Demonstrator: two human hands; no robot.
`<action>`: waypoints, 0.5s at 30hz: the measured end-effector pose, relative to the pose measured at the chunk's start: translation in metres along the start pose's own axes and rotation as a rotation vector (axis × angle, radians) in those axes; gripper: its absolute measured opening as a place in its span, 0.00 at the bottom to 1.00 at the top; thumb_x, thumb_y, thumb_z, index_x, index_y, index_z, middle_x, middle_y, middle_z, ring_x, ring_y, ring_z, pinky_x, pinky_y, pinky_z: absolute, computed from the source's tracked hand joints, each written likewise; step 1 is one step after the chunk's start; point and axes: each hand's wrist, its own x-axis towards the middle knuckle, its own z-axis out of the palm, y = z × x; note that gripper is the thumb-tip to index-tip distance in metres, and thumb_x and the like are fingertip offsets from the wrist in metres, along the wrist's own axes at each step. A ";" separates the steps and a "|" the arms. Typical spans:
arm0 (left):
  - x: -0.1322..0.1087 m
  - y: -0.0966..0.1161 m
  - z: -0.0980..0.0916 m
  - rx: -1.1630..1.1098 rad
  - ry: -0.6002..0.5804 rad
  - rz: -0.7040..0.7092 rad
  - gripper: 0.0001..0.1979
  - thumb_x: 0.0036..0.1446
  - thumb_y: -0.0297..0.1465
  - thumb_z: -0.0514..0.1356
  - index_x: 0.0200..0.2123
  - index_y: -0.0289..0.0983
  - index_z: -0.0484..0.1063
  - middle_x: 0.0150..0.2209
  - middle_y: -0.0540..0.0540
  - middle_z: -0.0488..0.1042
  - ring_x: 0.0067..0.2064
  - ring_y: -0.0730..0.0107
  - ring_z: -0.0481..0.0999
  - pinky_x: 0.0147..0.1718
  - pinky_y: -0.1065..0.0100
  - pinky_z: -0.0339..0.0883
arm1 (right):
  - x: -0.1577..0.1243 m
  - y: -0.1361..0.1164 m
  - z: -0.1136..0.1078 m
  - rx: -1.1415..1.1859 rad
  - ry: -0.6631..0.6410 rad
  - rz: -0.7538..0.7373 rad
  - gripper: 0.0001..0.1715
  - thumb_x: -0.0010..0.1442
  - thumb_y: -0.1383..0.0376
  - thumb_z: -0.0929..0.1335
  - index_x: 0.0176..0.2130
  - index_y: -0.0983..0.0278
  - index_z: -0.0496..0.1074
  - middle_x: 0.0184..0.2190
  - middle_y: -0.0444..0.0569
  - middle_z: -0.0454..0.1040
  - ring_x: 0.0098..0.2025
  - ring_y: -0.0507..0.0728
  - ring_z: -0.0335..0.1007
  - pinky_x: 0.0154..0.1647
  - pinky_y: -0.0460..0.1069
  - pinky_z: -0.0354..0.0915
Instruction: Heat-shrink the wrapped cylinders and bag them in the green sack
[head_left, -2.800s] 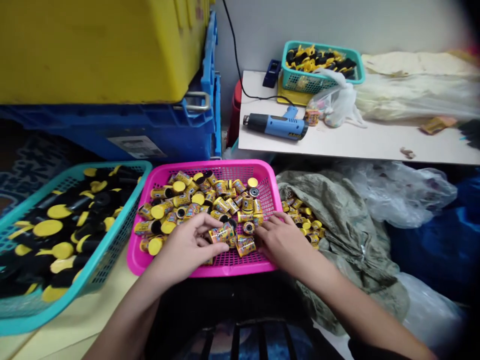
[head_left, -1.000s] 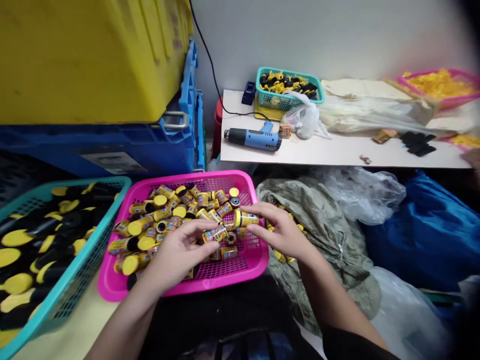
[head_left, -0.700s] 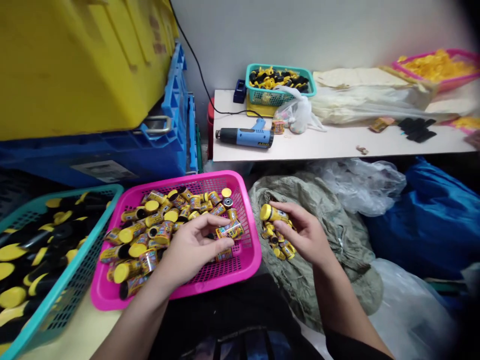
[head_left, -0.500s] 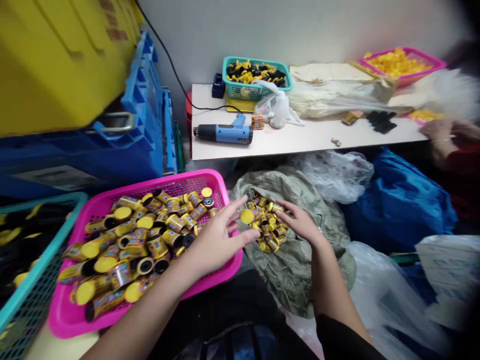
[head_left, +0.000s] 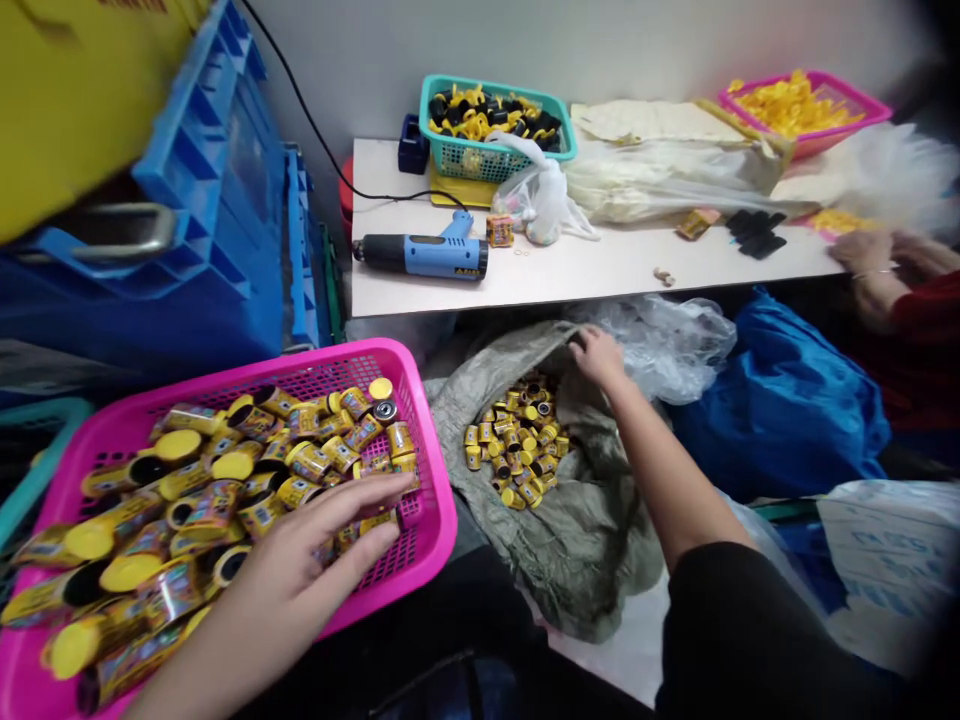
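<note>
My left hand (head_left: 322, 545) hovers over the right part of the pink basket (head_left: 442, 520), thumb and fingers apart, with nothing seen between them. Small printed cylinders (head_left: 214, 505) with yellow or black ends fill that basket. Over to the right, my right hand (head_left: 598, 355) is closed on the upper rim of a grey-green woven sack (head_left: 600, 560); its fingertips are partly hidden by the fold. More of the same yellow cylinders (head_left: 517, 440) lie in the sack's open mouth.
A white shelf holds a blue heat gun (head_left: 427, 255), a teal basket (head_left: 495, 160) of black and yellow parts and a plastic bag (head_left: 536, 190). Blue crates (head_left: 217, 200) stand at left. A blue bag (head_left: 780, 400) is at right, near another person's hands (head_left: 870, 265).
My left hand has moved left from beside the sack to over the pink basket. My right hand has gone up to the sack's rim and taken hold. The view has shifted.
</note>
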 end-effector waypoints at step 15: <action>-0.016 -0.040 -0.012 0.059 0.055 -0.046 0.18 0.58 0.46 0.58 0.48 0.49 0.78 0.49 0.50 0.79 0.50 0.60 0.79 0.51 0.65 0.71 | -0.050 -0.143 0.067 0.113 -0.350 -0.059 0.26 0.66 0.53 0.63 0.51 0.74 0.66 0.46 0.55 0.66 0.50 0.52 0.64 0.55 0.52 0.66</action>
